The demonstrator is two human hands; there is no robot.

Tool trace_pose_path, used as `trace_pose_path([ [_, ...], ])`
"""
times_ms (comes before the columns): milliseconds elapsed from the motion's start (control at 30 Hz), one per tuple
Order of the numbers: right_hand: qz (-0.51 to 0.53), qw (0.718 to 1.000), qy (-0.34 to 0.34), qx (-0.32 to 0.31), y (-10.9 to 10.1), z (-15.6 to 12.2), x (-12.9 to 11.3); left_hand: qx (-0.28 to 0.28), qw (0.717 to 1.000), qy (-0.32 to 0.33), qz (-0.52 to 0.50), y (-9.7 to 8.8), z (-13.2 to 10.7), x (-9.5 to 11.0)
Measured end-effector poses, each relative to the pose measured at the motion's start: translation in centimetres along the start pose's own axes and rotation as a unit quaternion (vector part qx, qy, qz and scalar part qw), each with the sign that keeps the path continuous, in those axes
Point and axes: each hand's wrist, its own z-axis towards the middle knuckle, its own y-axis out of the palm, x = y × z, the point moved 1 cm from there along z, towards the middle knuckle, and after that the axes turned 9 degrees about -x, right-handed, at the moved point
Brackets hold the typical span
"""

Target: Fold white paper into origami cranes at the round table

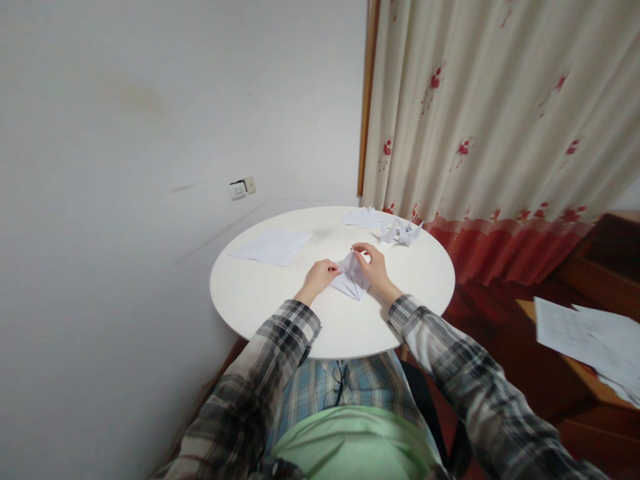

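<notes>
A piece of folded white paper (354, 283) with several creases lies on the round white table (260, 303), between my two hands. My left hand (320, 275) pinches its left edge between thumb and fingers. At its upper right, my right hand (373, 265) grips a raised flap, fingers curled over the top. The paper's near corner points toward me and rests on the tabletop. Part of its right side is hidden behind my right hand.
Flat white sheets (274, 247) lie at the table's left. Several folded paper shapes (401, 232) stand at the back right, near more paper (361, 217). A wall is close on the left, and a curtain (480, 133) hangs behind. Written papers (585, 333) lie on furniture at right.
</notes>
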Motion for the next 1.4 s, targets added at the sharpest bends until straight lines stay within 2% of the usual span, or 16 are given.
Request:
trace_pose_path([
  [167, 0.049, 0.994, 0.07, -0.062, 0.6, 0.2, 1.1, 0.0, 0.999, -0.02, -0.027, 0.2, 0.1, -0.2],
  [433, -0.066, 0.972, 0.156, -0.164, 1.1, -0.3, 1.7, -0.011, 0.999, -0.02, -0.038, 0.0, -0.1, 0.2],
  [633, -0.077, 0.969, 0.169, -0.163, 0.9, -0.1, 2.0, -0.017, 0.998, 0.006, -0.06, 0.1, -0.2, 0.2],
  [933, -0.047, 0.975, 0.142, -0.162, 0.9, -0.2, 2.2, -0.009, 0.997, 0.006, -0.074, 0.1, -0.2, 0.2],
  [1100, -0.047, 0.973, 0.141, -0.179, 1.0, -0.2, 2.1, 0.013, 0.991, -0.004, -0.137, 0.2, -0.1, 0.2],
  [1400, -0.066, 0.974, 0.138, -0.168, 0.9, 0.0, 2.1, -0.016, 0.982, -0.003, -0.187, 0.0, -0.1, 0.5],
])
